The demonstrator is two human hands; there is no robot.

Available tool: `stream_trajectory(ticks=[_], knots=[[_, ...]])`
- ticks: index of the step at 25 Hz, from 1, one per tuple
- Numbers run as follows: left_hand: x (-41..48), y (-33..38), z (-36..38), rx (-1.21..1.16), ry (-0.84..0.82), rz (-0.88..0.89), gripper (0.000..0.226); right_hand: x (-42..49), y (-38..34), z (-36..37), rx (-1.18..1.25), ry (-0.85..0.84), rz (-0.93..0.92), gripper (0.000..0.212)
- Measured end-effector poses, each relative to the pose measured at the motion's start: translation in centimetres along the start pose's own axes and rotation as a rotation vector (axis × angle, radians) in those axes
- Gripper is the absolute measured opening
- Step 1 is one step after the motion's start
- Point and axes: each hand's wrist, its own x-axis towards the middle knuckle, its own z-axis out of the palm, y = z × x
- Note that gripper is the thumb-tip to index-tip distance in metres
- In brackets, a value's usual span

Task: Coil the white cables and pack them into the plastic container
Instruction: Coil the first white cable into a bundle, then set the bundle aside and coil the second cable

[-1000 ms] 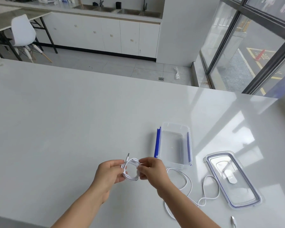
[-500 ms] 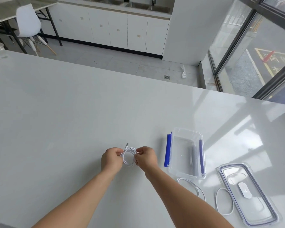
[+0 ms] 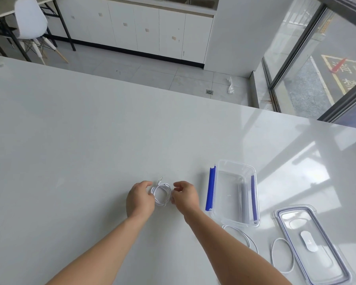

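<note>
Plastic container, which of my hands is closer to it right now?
Right. The right hand is just left of the plastic container, on the container side of the coiled cable; the left hand is beyond that cable, farther left.

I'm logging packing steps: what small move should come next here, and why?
Probably carry the coiled cable into the plastic container: the coil looks finished between the left hand and right hand, and the container sits open, empty, just right of them.
</note>
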Motion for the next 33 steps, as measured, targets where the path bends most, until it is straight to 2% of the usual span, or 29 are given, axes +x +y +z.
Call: stream_trajectory(ticks=[9, 14, 17, 20, 22, 25, 29, 33], knots=[[-4.1, -0.3, -0.1, 0.17, -0.077, 0.271, 0.032, -6.6, 4.0, -5.4, -0.016, 0.071, -0.117, 0.026], [-8.5, 0.3, 1.8, 0.109, -0.187, 0.32, 0.034, -12.3, 7.5, -9.8, 0.103, 0.105, -0.151, 0.018], [-11.3, 0.2, 3.5, 0.103, -0.254, 0.391, 0.033, -14.9, 10.8, -13.4, 0.111, 0.232, -0.09, 0.018], [-14.3, 1.1, 5.4, 0.097, -0.338, 0.489, 0.031, -16.5, 14.6, -17.1, 0.003, 0.422, 0.009, 0.017], [-15.8, 1.6, 6.7, 0.13, -0.391, 0.56, 0.03, -17.3, 16.2, -18.5, -0.058, 0.479, 0.034, 0.019], [-16.6, 2.4, 8.1, 0.365, -0.396, 0.718, 0.033, -18.3, 17.5, -19.1, -0.195, 0.477, 0.013, 0.018], [-16.4, 3.9, 8.6, 0.751, -0.304, 0.912, 0.018, -18.7, 18.0, -18.1, -0.185, 0.419, -0.063, 0.016], [-15.6, 4.5, 8.6, 0.849, -0.312, 0.952, 0.002, -18.7, 17.9, -17.1, -0.195, 0.396, -0.112, 0.017]])
